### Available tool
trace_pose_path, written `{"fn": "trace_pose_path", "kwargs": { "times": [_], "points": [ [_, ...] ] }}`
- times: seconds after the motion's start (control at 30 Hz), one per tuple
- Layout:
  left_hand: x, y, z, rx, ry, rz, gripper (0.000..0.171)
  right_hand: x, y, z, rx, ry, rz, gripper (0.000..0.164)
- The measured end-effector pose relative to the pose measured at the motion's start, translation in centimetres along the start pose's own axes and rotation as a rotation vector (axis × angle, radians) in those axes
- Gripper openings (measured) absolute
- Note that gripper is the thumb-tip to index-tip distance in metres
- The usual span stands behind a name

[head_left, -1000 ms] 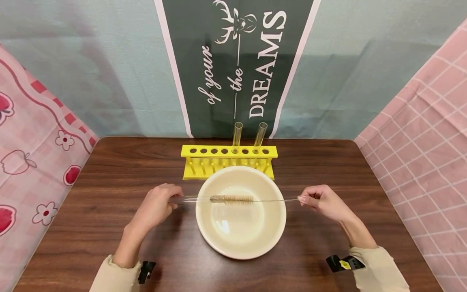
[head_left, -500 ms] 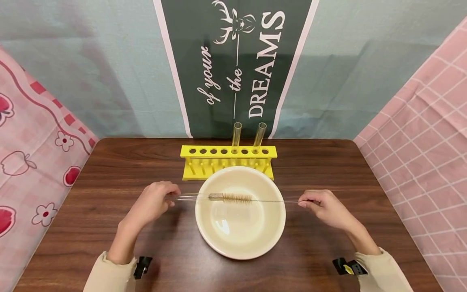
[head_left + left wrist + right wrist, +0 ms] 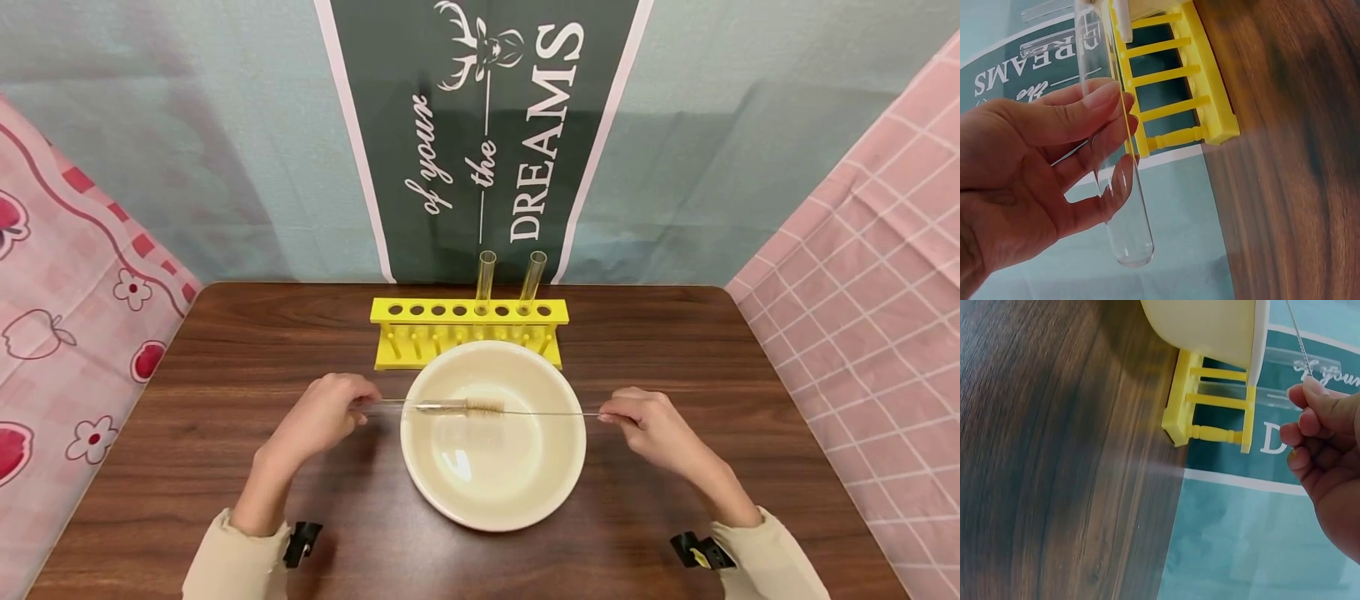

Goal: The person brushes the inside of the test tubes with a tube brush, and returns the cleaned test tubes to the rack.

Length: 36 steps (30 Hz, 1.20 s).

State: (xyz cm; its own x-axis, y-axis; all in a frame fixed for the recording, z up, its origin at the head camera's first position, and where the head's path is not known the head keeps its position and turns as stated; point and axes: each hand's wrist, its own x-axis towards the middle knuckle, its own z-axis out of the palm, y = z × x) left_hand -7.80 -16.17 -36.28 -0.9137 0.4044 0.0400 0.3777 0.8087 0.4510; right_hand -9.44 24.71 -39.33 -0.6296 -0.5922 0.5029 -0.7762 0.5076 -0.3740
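My left hand (image 3: 326,412) holds a clear glass test tube (image 3: 1132,231) between thumb and fingers, its rounded end jutting past them in the left wrist view. The tube lies nearly level, its mouth over a cream bowl (image 3: 491,492). Part of a test tube brush (image 3: 486,406) is inside that mouth; its remaining pale bristles show outside. On the right, my right hand (image 3: 648,421) pinches the brush's thin twisted-wire handle (image 3: 1298,337) between thumb and forefinger, the other fingers curled below. The bristles are out of sight in the right wrist view.
Behind the bowl stands a yellow test tube rack (image 3: 386,310) with two upright glass tubes, one of them a clear tube (image 3: 532,279) toward the right. The bowl hides part of the rack's base. All this stands on a dark wooden table (image 3: 637,333) against hanging cloths.
My right hand first draws back a little to the right, then moves left. The brush now sits deeper in the tube. My left hand shifts slightly left, then back right.
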Motion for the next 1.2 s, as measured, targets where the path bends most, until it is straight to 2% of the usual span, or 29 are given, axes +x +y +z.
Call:
{"fn": "trace_pose_path", "kwargs": {
  "times": [0.23, 0.47, 0.63, 0.9, 1.07, 1.2],
  "points": [
    [0.6, 0.5, -0.2, 0.003, 0.01, 0.059, 0.029, 0.9, -1.1, 0.5, -0.067, -0.028, 0.01, 0.027],
    [1.2, 0.8, -0.1, -0.006, -0.046, 0.027, 0.027, 1.3, -1.5, 1.1, -0.082, -0.04, 0.005, 0.026],
    [1.5, 1.0, 0.0, 0.001, -0.056, 0.035, 0.03, 1.5, -1.9, 1.5, -0.081, -0.05, -0.008, 0.029],
    [2.0, 2.0, 0.6, -0.028, -0.091, 0.137, 0.03, 2.6, -3.0, 2.8, -0.021, -0.019, -0.123, 0.024],
    [2.7, 3.1, 1.1, -0.034, -0.1, 0.223, 0.03, 3.5, -4.4, 3.8, 0.008, -0.047, -0.202, 0.02],
    [3.0, 3.6, 1.1, -0.022, -0.091, 0.248, 0.031, 3.8, -4.9, 4.3, -0.006, -0.062, -0.215, 0.021]
  ]
}}
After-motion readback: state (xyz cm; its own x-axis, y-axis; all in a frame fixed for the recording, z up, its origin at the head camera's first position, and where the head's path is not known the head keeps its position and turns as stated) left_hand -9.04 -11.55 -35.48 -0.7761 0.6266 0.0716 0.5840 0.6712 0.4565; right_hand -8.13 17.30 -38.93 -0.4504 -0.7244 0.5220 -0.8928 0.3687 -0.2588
